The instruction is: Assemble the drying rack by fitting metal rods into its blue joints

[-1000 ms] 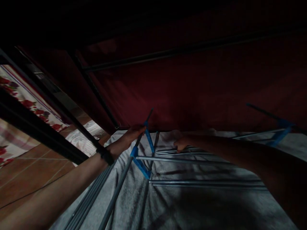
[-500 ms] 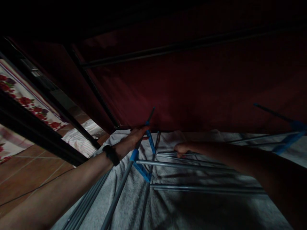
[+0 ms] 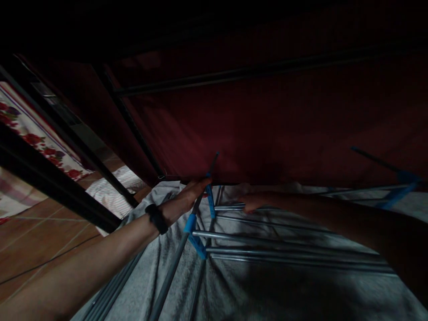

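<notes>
My left hand (image 3: 195,189), with a dark band on its wrist, is closed round a grey upright pole (image 3: 172,267) beside the upper blue plastic bracket (image 3: 210,200). Across from it, my right hand (image 3: 253,203) is closed on a thin metal rod (image 3: 229,207), whose left end meets that bracket. A second blue bracket (image 3: 196,238) sits lower on the pole, with a thicker metal tube (image 3: 234,235) running right from it. More rods (image 3: 267,255) lie below that tube. Another blue bracket (image 3: 399,191) stands at the far right, partly in shadow.
A grey blanket (image 3: 230,290) lies under the frame. Several loose grey tubes (image 3: 110,285) rest at the lower left. Dark red fabric (image 3: 254,129) hangs behind, with black metal bars (image 3: 60,191) at left. Beyond them are a tiled floor (image 3: 50,232) and floral cloth (image 3: 36,142).
My right hand has shifted slightly left with the rod, and the rod's end now meets the upper bracket. The pole and its brackets have swung a little.
</notes>
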The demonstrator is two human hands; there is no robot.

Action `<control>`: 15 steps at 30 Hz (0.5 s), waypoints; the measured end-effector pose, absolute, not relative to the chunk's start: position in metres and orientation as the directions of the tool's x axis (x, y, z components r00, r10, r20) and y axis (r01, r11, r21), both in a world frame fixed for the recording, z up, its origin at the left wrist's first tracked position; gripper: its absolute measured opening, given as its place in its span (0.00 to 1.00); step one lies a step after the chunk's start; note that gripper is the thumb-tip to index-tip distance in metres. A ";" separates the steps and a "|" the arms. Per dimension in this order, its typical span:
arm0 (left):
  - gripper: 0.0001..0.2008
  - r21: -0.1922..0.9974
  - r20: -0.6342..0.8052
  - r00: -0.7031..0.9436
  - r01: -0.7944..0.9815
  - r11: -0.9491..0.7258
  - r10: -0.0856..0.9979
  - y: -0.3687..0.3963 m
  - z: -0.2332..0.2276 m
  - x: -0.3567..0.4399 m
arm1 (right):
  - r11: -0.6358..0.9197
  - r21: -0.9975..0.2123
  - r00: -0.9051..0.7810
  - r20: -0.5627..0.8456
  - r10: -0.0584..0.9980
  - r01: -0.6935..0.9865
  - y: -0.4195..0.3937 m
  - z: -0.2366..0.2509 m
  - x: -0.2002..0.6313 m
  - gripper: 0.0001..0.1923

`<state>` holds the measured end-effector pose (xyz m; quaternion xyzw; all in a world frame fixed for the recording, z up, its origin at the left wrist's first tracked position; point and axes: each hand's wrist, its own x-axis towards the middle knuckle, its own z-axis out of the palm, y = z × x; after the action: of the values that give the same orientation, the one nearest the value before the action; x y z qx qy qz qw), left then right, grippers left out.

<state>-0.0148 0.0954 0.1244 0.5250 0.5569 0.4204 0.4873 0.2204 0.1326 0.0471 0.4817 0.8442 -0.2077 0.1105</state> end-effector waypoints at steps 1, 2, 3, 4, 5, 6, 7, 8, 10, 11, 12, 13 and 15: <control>0.26 0.976 -0.114 0.038 0.190 0.105 0.993 0.096 0.123 -0.014 | 0.463 -0.246 -0.524 -0.417 0.743 0.851 0.131 0.047 0.221 0.30; 0.26 0.972 -0.127 0.041 0.203 0.116 0.991 0.097 0.122 -0.013 | 0.473 -0.247 -0.533 -0.429 0.729 0.846 0.130 0.046 0.221 0.32; 0.26 0.969 -0.138 0.034 0.213 0.127 0.990 0.098 0.121 -0.012 | 0.481 -0.244 -0.539 -0.422 0.729 0.842 0.129 0.044 0.220 0.33; 0.26 0.966 -0.146 0.021 0.217 0.138 0.989 0.099 0.121 -0.012 | 0.486 -0.239 -0.541 -0.399 0.740 0.841 0.129 0.042 0.220 0.33; 0.25 0.964 -0.152 0.002 0.220 0.148 0.988 0.100 0.120 -0.011 | 0.489 -0.233 -0.542 -0.382 0.748 0.840 0.128 0.040 0.219 0.33; 0.25 0.963 -0.154 -0.012 0.223 0.153 0.988 0.102 0.121 -0.011 | 0.495 -0.227 -0.545 -0.366 0.755 0.839 0.128 0.037 0.218 0.33; 0.24 0.963 -0.151 -0.018 0.221 0.151 0.988 0.103 0.121 -0.012 | 0.505 -0.220 -0.551 -0.349 0.758 0.835 0.128 0.034 0.217 0.32; 0.23 0.964 -0.152 -0.022 0.218 0.153 0.988 0.105 0.121 -0.012 | 0.516 -0.215 -0.559 -0.335 0.759 0.829 0.129 0.032 0.216 0.31; 0.21 0.964 -0.159 -0.028 0.211 0.162 0.987 0.107 0.121 -0.015 | 0.545 -0.208 -0.583 -0.311 0.750 0.812 0.130 0.028 0.216 0.28; 0.19 0.963 -0.166 -0.032 0.211 0.169 0.986 0.108 0.121 -0.016 | 0.561 -0.205 -0.597 -0.301 0.744 0.802 0.130 0.027 0.216 0.27; 0.18 0.962 -0.170 -0.036 0.212 0.174 0.985 0.109 0.122 -0.016 | 0.575 -0.202 -0.609 -0.292 0.737 0.793 0.130 0.026 0.217 0.25; 0.17 0.960 -0.172 -0.044 0.214 0.178 0.984 0.109 0.122 -0.017 | 0.584 -0.206 -0.619 -0.286 0.731 0.785 0.130 0.025 0.217 0.24; 0.17 0.962 -0.162 -0.046 0.213 0.168 0.986 0.108 0.123 -0.017 | 0.592 -0.222 -0.632 -0.286 0.720 0.775 0.130 0.025 0.218 0.24</control>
<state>-0.0170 0.1078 0.1231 0.5008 0.5982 0.4062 0.4757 0.2175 0.1300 0.0248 0.4208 0.8883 -0.1643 0.0830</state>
